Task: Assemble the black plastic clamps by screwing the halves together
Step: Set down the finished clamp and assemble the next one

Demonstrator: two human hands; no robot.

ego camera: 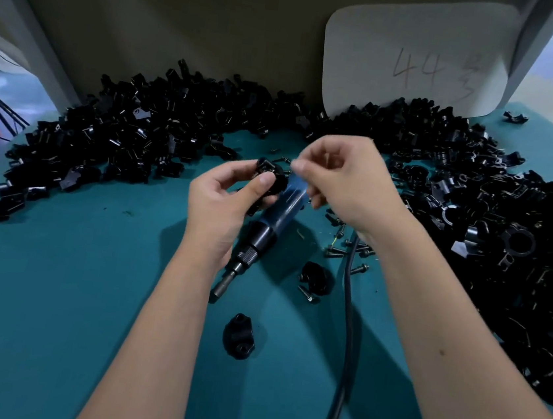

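Observation:
My left hand (226, 200) grips a black plastic clamp (268, 174) above the teal table, thumb pressed on its front. My right hand (344, 179) hovers just to the right of it, its fingers curled and fingertips pinched together; what they pinch is blurred and too small to tell. A blue electric screwdriver (267, 229) lies on the table under both hands, bit pointing toward me. A loose clamp half (239, 336) lies near me, another (316, 276) sits beside a screw (307, 293). Several loose screws (349, 250) lie right of the screwdriver.
Large heaps of black clamp parts curve along the back (132, 131) and fill the right side (505, 242). The screwdriver's black cable (346, 338) runs toward me under my right forearm. A paper sheet marked 44 (420, 57) hangs on the back board. The teal table (50, 304) spreads in front.

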